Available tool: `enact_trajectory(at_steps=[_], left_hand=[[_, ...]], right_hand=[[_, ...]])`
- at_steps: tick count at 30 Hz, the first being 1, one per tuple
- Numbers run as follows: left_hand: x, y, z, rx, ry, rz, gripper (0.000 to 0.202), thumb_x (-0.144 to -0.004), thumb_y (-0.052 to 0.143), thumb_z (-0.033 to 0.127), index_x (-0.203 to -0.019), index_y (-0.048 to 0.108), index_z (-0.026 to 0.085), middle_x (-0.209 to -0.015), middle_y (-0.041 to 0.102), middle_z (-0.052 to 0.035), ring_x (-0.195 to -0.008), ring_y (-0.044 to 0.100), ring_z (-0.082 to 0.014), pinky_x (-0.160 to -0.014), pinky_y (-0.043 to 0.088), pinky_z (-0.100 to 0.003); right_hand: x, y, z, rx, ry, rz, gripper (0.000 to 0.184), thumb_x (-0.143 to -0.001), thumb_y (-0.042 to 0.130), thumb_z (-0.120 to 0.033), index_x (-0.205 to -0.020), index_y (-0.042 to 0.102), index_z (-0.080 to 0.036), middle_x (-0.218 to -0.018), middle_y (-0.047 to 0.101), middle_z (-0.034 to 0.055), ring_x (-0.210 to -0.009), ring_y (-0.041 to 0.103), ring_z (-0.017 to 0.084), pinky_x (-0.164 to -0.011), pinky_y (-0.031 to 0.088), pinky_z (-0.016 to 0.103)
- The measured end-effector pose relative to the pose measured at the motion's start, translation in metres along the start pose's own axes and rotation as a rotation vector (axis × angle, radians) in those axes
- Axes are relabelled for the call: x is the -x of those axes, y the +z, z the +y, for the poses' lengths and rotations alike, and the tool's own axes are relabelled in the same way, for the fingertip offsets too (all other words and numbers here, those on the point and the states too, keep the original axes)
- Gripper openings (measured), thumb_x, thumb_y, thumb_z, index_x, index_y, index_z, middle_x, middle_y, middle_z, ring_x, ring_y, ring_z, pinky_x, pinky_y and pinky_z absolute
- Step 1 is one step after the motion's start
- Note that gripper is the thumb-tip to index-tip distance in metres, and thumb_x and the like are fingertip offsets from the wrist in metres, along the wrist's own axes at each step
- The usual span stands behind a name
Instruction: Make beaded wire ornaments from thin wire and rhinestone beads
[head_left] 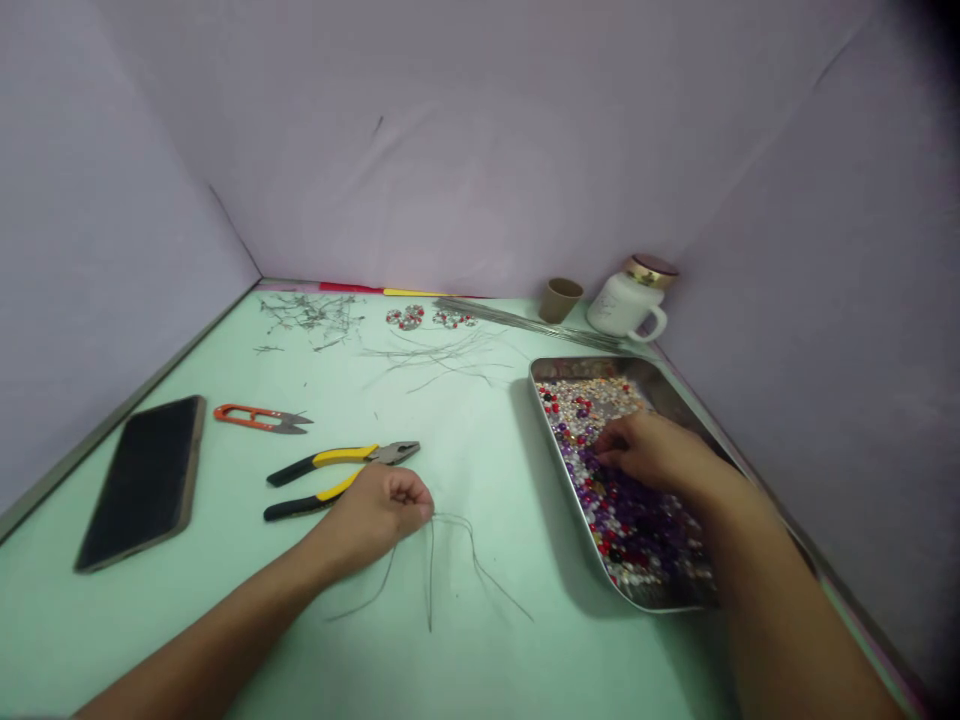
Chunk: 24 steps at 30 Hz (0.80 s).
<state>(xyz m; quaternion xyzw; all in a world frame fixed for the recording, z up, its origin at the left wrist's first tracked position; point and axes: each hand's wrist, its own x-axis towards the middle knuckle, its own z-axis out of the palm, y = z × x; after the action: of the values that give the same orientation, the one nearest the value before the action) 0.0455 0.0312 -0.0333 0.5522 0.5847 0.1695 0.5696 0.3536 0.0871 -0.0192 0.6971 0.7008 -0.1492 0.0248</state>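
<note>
My left hand (382,508) is closed in a pinch on several thin wires (471,545), whose loose ends fan out over the table to the front and right. Just behind that hand lie pliers (352,470) with black and yellow handles, partly covered by it. Over at the right, my right hand (637,448) reaches into a metal tray (581,530) of mixed beads (607,505), purple, red, white and gold. Its fingertips are bent together among the beads; whether a bead is between them is too small to tell.
A phone (142,480) and orange thread snips (262,416) lie at the left. Toward the back are wire scraps (311,315), beaded wire pieces (406,317), loose wires (442,352) and a wire bundle (525,320). A brown cup (560,300) and lidded white mug (626,303) stand back right.
</note>
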Motion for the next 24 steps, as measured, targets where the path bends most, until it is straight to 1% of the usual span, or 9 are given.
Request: enact_trajectory(at_steps=[4, 6, 8, 9, 11, 13, 15, 19, 24], left_hand=[[0.001, -0.003, -0.003, 0.088, 0.01, 0.017, 0.01, -0.063, 0.054, 0.024, -0.06, 0.055, 0.014, -0.045, 0.038, 0.0063, -0.042, 0.028, -0.0057, -0.041, 0.021, -0.019], [0.003, -0.007, 0.0, 0.154, 0.024, 0.044, 0.01, -0.063, 0.054, 0.023, -0.06, 0.054, 0.014, -0.044, 0.036, 0.0072, -0.041, 0.026, -0.0051, -0.04, 0.019, -0.018], [0.008, -0.012, 0.006, 0.189, 0.055, 0.121, 0.01, -0.063, 0.054, 0.023, -0.058, 0.054, 0.014, -0.045, 0.037, 0.007, -0.041, 0.027, -0.0047, -0.04, 0.02, -0.018], [0.011, -0.015, 0.01, 0.189, 0.079, 0.18, 0.01, -0.063, 0.055, 0.023, -0.058, 0.054, 0.014, -0.046, 0.039, 0.0064, -0.042, 0.029, -0.0047, -0.041, 0.021, -0.018], [0.018, -0.021, 0.02, 0.16, 0.134, 0.316, 0.011, -0.063, 0.056, 0.023, -0.058, 0.055, 0.014, -0.049, 0.045, 0.0049, -0.045, 0.034, -0.0053, -0.043, 0.026, -0.018], [0.024, -0.027, 0.027, 0.119, 0.173, 0.423, 0.011, -0.063, 0.057, 0.024, -0.059, 0.056, 0.013, -0.051, 0.048, 0.0042, -0.046, 0.037, -0.0059, -0.044, 0.029, -0.018], [0.027, -0.032, 0.031, 0.092, 0.192, 0.497, 0.011, -0.063, 0.057, 0.023, -0.058, 0.055, 0.013, -0.049, 0.048, 0.0045, -0.045, 0.038, -0.0058, -0.043, 0.029, -0.017], [0.027, -0.039, 0.03, 0.115, 0.205, 0.568, 0.011, -0.063, 0.057, 0.022, -0.058, 0.056, 0.013, -0.046, 0.046, 0.0055, -0.04, 0.034, -0.0042, -0.039, 0.027, -0.016], [0.028, -0.034, 0.029, 0.206, 0.296, 0.627, 0.01, -0.064, 0.059, 0.023, -0.062, 0.057, 0.013, -0.052, 0.052, 0.0035, -0.046, 0.044, -0.0057, -0.042, 0.034, -0.015]], right_hand=[[0.018, -0.02, -0.021, 0.093, 0.037, 0.21, 0.011, -0.066, 0.056, -0.019, -0.069, 0.067, -0.02, -0.065, 0.064, 0.0058, -0.06, 0.056, 0.02, -0.05, 0.033, 0.027], [0.033, -0.027, -0.046, -0.086, -0.012, 0.435, 0.015, -0.07, 0.055, -0.024, -0.079, 0.066, -0.02, -0.068, 0.064, 0.0051, -0.06, 0.056, 0.019, -0.053, 0.036, 0.028], [0.052, -0.026, -0.078, -0.485, -0.155, 0.549, 0.018, -0.071, 0.056, -0.028, -0.084, 0.065, -0.021, -0.076, 0.065, 0.0037, -0.062, 0.057, 0.016, -0.056, 0.041, 0.027], [0.06, -0.021, -0.095, -0.709, -0.228, 0.47, 0.017, -0.071, 0.056, -0.029, -0.083, 0.065, -0.021, -0.076, 0.064, 0.003, -0.058, 0.056, 0.013, -0.054, 0.042, 0.026], [0.073, -0.004, -0.128, -1.098, -0.277, 0.136, 0.017, -0.071, 0.057, -0.032, -0.078, 0.064, -0.018, -0.063, 0.06, 0.0006, -0.046, 0.051, 0.009, -0.045, 0.041, 0.023], [0.076, 0.02, -0.151, -1.381, -0.222, -0.112, 0.017, -0.068, 0.06, -0.032, -0.075, 0.064, -0.017, -0.055, 0.055, -0.002, -0.043, 0.047, 0.008, -0.041, 0.04, 0.021], [0.072, 0.045, -0.163, -1.602, -0.14, -0.24, 0.02, -0.064, 0.066, -0.033, -0.074, 0.064, -0.015, -0.056, 0.055, -0.0018, -0.045, 0.047, 0.007, -0.041, 0.041, 0.019], [0.06, 0.077, -0.162, -1.885, 0.019, -0.356, 0.026, -0.058, 0.073, -0.026, -0.079, 0.065, -0.013, -0.065, 0.062, 0.0013, -0.054, 0.052, 0.007, -0.051, 0.045, 0.019], [0.059, 0.081, -0.159, -1.934, 0.044, -0.401, 0.027, -0.055, 0.076, -0.023, -0.079, 0.067, -0.013, -0.068, 0.065, 0.0033, -0.054, 0.055, 0.007, -0.056, 0.045, 0.02]])
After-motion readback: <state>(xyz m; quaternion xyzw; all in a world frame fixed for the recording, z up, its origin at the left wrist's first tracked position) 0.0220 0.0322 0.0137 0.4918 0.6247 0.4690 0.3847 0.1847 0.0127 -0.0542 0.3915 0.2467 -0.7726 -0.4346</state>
